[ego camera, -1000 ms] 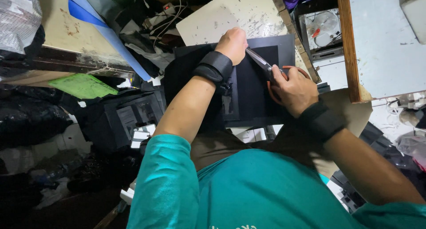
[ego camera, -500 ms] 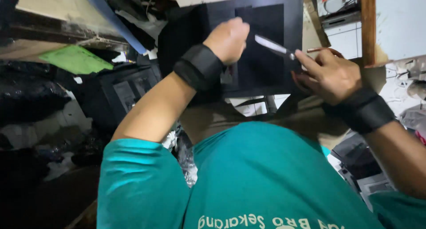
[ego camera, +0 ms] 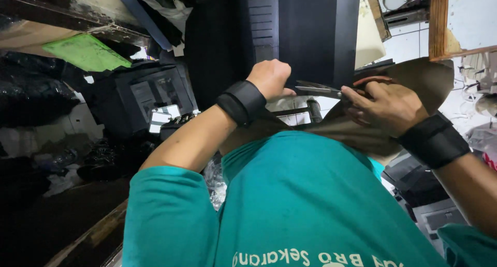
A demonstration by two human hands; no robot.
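Note:
My left hand (ego camera: 272, 78), with a black wristband, grips the lower edge of a black sheet of material (ego camera: 316, 34) that hangs in front of me. My right hand (ego camera: 383, 106), also wearing a black wristband, holds a pair of scissors (ego camera: 321, 91) with red-brown handles. The blades point left, toward my left hand and the sheet's bottom edge. A brown sheet (ego camera: 414, 83) lies under my right hand across my lap. My teal shirt fills the lower part of the view.
A black machine case (ego camera: 140, 98) sits at the left, with a green sheet (ego camera: 85, 52) above it. A wooden frame edge (ego camera: 440, 23) and a white surface are at the upper right. Dark clutter covers the floor at the left.
The view has tilted down and closed in. Both hands have dropped to the black sheet's lower edge, and the scissors now lie level, pointing at my left hand.

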